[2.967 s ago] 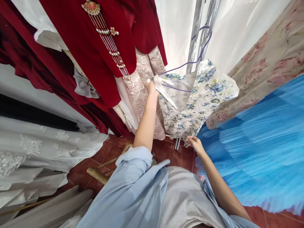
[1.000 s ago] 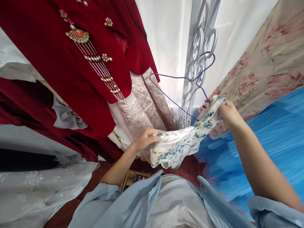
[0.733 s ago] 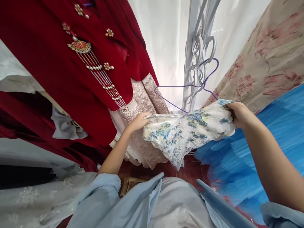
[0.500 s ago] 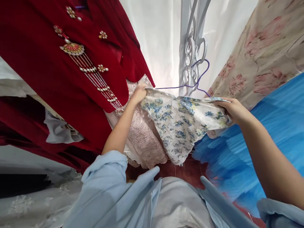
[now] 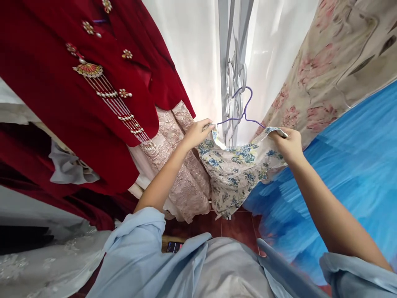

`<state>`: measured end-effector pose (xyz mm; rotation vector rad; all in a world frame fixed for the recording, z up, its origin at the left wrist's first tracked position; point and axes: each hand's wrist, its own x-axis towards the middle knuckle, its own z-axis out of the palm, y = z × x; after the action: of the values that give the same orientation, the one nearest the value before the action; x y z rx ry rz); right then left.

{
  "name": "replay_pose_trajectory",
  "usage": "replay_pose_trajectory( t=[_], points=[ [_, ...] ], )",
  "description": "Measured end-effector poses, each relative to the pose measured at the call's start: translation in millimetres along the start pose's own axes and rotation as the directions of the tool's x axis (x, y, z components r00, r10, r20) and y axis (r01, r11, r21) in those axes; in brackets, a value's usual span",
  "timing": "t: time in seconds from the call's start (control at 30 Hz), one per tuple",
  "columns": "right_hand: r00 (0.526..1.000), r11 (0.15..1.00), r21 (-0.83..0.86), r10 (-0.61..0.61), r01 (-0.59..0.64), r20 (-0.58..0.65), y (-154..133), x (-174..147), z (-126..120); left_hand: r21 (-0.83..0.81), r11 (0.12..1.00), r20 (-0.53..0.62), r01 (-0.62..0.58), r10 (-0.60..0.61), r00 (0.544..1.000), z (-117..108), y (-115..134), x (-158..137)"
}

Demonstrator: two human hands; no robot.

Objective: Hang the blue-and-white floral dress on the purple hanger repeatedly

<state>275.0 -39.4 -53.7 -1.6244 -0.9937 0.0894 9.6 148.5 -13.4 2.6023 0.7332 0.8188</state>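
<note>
A white dress or top with blue and yellow flowers (image 5: pixel 235 174) hangs in front of me, its neckline facing up and sagging in the middle. My left hand (image 5: pixel 200 132) pinches its left shoulder, fingers closed near one end of a purple hanger (image 5: pixel 245 114). On the opposite shoulder, my right hand (image 5: pixel 288 145) is closed with the thumb over the fabric edge. The hanger's arms run toward both shoulders; whether their tips lie inside the cloth is hidden. Its hook is up beside a grey scrolled metal rack (image 5: pixel 229 78).
At left hangs a red garment (image 5: pixel 124 25) with pearl ornaments, above a pink brocade garment (image 5: pixel 182 178). To the right are a beige floral cloth (image 5: pixel 319 66) and a blue ruffled garment (image 5: pixel 341 174). A phone (image 5: pixel 174 247) lies low, above the reddish tiled floor (image 5: pixel 214 223).
The garment's neckline has gone from stretched nearly straight to a sagging curve. My hands have come closer together, and the view has shifted slightly right.
</note>
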Motion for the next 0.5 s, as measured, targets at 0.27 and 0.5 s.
replay_pose_trajectory(
  t=[0.27,0.5],
  points=[
    [0.996,0.995,0.043,0.088,-0.087,-0.011,10,22,-61,0.094,0.993,-0.183,0.071,-0.053,0.982,22,77,19],
    [0.650,0.947,0.271,-0.097,-0.173,0.754,-12,-67,-110,-0.321,0.939,-0.214,0.123,-0.199,0.956,85,91,-3]
  ],
)
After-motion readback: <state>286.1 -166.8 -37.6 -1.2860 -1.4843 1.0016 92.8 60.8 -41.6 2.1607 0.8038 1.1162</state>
